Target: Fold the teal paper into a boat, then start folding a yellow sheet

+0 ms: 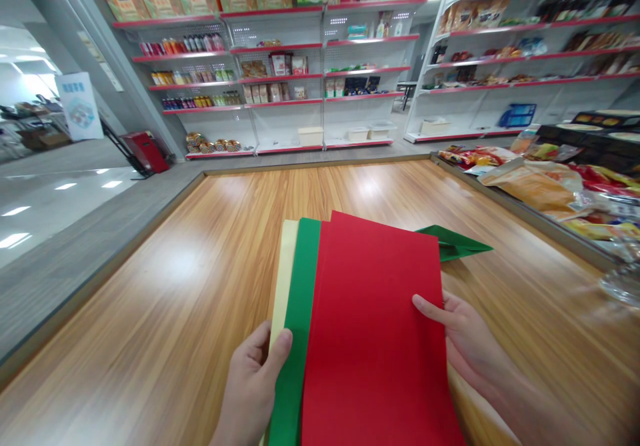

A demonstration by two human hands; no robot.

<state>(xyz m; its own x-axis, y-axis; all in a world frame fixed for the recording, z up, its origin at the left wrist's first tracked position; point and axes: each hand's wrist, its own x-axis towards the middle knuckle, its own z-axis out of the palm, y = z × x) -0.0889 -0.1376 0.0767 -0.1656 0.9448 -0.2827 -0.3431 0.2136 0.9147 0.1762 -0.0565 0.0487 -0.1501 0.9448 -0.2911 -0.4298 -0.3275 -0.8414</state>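
I hold a fanned stack of paper sheets over a wooden floor (200,259). A red sheet (375,326) lies on top, a green sheet (300,299) under it and a pale yellow sheet (283,279) lowest at the left. My left hand (255,379) pinches the left edge of the stack, thumb on the green sheet. My right hand (465,339) grips the red sheet's right edge, thumb on top. A folded green paper shape (455,243) pokes out past the red sheet's right corner.
Red-edged store shelves (300,73) with packaged goods line the back wall. A low display (550,186) of snack bags runs along the right side. A red box (145,151) and a sign (80,106) stand at the left on grey floor.
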